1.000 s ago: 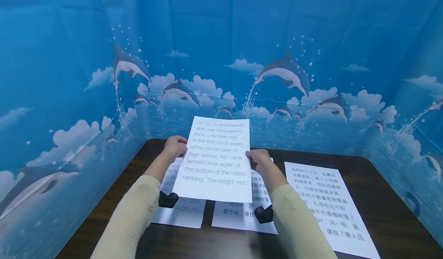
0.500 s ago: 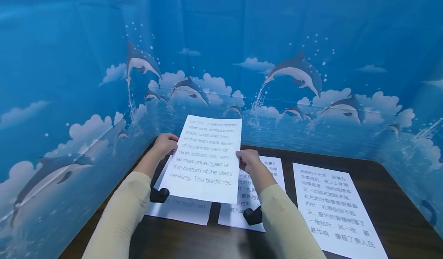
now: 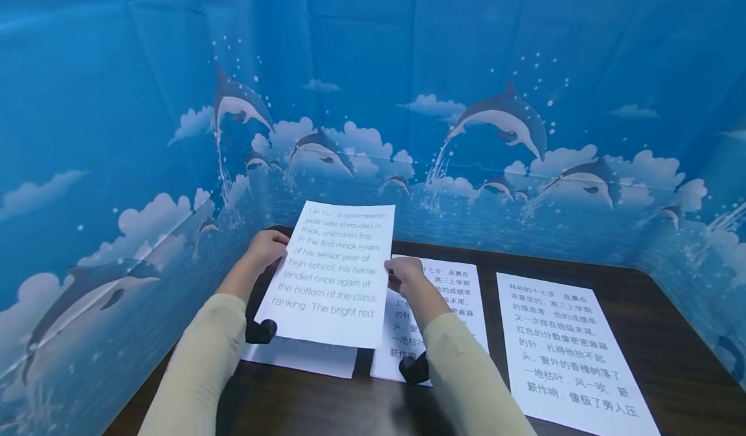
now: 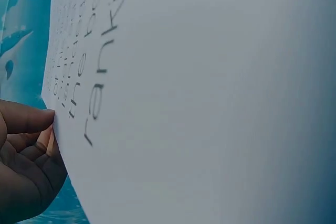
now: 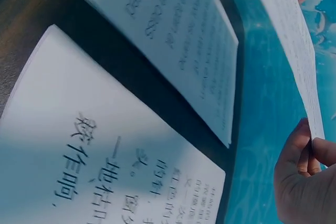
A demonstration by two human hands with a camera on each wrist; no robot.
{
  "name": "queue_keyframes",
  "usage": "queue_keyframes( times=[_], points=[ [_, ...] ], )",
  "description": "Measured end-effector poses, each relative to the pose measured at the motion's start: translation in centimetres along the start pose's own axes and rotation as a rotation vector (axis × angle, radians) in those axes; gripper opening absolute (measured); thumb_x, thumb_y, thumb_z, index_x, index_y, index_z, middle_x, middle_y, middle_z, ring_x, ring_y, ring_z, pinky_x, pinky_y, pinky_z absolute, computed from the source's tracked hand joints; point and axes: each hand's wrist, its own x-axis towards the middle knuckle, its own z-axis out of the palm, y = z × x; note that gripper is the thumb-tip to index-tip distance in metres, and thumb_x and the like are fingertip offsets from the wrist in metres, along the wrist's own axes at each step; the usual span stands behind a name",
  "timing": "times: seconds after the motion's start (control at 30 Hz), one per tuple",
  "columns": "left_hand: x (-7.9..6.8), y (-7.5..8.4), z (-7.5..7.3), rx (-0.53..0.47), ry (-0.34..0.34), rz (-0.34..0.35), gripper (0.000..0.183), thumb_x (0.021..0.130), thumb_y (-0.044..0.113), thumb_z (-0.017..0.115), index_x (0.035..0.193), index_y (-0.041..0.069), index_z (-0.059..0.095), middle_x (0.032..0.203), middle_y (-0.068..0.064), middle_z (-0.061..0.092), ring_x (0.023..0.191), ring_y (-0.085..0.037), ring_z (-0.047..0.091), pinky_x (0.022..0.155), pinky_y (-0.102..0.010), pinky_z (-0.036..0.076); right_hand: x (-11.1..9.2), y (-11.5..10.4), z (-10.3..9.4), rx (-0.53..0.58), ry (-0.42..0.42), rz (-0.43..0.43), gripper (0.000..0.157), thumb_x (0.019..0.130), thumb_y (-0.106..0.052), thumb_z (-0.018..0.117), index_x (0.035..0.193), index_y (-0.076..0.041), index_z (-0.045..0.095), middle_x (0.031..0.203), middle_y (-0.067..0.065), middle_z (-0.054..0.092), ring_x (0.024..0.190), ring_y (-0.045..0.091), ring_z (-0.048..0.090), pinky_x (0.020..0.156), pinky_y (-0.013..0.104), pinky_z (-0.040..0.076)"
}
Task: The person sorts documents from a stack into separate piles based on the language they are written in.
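Observation:
A white sheet of paper (image 3: pixel 332 274) printed with large English text is held up tilted above the table by both hands. My left hand (image 3: pixel 265 249) pinches its left edge between thumb and fingers; in the left wrist view the thumb lies on the printed face. My right hand (image 3: pixel 406 274) pinches the right edge, and the right wrist view shows the sheet nearly edge-on between thumb and fingers. Below it lies a stack of English-printed paper (image 5: pixel 173 40), mostly hidden in the head view. Partly behind my right hand is a stack of Chinese-printed paper (image 3: pixel 454 300).
A separate Chinese-printed sheet (image 3: pixel 568 352) lies at the right of the dark wooden table (image 3: pixel 315 403). Blue curtains with dolphins (image 3: pixel 501 118) close off the back and both sides. Black wrist mounts (image 3: pixel 414 368) stick out from the sleeves.
Both hands have carried the held sheet leftward and, most recently, slightly lower, over the English stack. More of the middle Chinese stack shows. The head view has turned a little.

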Motion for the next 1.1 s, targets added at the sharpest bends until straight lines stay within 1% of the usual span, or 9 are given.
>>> queue_keyframes(
  times=[0.07,0.17,0.27,0.43,0.6,0.73,0.87,1.1],
  points=[
    [0.1,-0.6,0.2,0.013,0.011,-0.003,0.033,0.091,0.007,0.049,0.122,-0.004,0.051,0.119,-0.025,0.052,0.098,-0.034,0.054,0.086,-0.049,0.048,0.2,0.5,0.3,-0.017,0.003,0.013,0.029,0.088,-0.012,0.058,0.114,0.000,0.060,0.102,0.013,0.061,0.083,0.019,0.059,0.073,0.026,0.051],
    [0.2,-1.1,0.6,0.013,0.021,-0.010,0.032,0.091,0.007,0.050,0.120,-0.004,0.052,0.117,-0.026,0.052,0.098,-0.035,0.054,0.084,-0.048,0.049,0.5,1.3,0.6,-0.033,0.006,0.024,0.030,0.087,-0.011,0.058,0.115,0.001,0.059,0.099,0.013,0.060,0.078,0.017,0.058,0.068,0.023,0.051],
    [0.3,-1.3,1.0,0.012,0.020,-0.025,0.032,0.091,0.008,0.049,0.120,-0.005,0.052,0.117,-0.026,0.052,0.101,-0.037,0.052,0.087,-0.050,0.048,0.8,2.1,0.7,-0.036,0.000,0.027,0.028,0.087,-0.010,0.057,0.112,0.002,0.060,0.094,0.012,0.059,0.073,0.016,0.057,0.064,0.021,0.050],
    [0.7,-1.6,1.4,0.031,0.050,-0.040,0.030,0.090,0.007,0.050,0.117,-0.006,0.054,0.115,-0.026,0.053,0.101,-0.037,0.052,0.087,-0.049,0.047,0.9,2.9,0.6,-0.037,-0.025,0.035,0.024,0.087,-0.009,0.057,0.108,0.003,0.060,0.085,0.009,0.059,0.068,0.013,0.057,0.062,0.020,0.050],
    [0.8,-2.3,1.8,0.052,0.065,-0.039,0.028,0.089,0.004,0.049,0.115,-0.007,0.055,0.114,-0.027,0.054,0.099,-0.037,0.053,0.088,-0.048,0.047,1.4,3.9,1.2,-0.050,-0.021,0.050,0.023,0.086,-0.008,0.056,0.107,0.002,0.060,0.084,0.009,0.059,0.066,0.012,0.057,0.059,0.019,0.050],
    [0.8,-3.0,2.1,0.064,0.067,-0.059,0.028,0.090,0.005,0.049,0.114,-0.007,0.055,0.114,-0.027,0.054,0.099,-0.037,0.053,0.089,-0.049,0.047,1.8,4.8,1.8,-0.062,-0.023,0.063,0.023,0.086,-0.006,0.056,0.107,0.003,0.059,0.085,0.010,0.059,0.066,0.013,0.058,0.060,0.019,0.051],
    [0.8,-3.9,2.4,0.092,0.078,-0.078,0.027,0.089,0.005,0.049,0.113,-0.007,0.056,0.113,-0.027,0.054,0.097,-0.037,0.054,0.087,-0.048,0.048,1.9,5.7,2.4,-0.063,-0.032,0.076,0.024,0.086,-0.005,0.056,0.109,0.005,0.058,0.084,0.011,0.059,0.065,0.013,0.059,0.060,0.020,0.052],
    [0.5,-5.3,3.0,0.115,0.099,-0.080,0.026,0.088,0.003,0.047,0.108,-0.009,0.058,0.107,-0.028,0.057,0.094,-0.036,0.055,0.082,-0.045,0.049,1.9,6.7,2.9,-0.055,-0.033,0.086,0.025,0.085,-0.004,0.057,0.108,0.007,0.057,0.083,0.012,0.060,0.063,0.013,0.060,0.060,0.020,0.053]
  ],
)
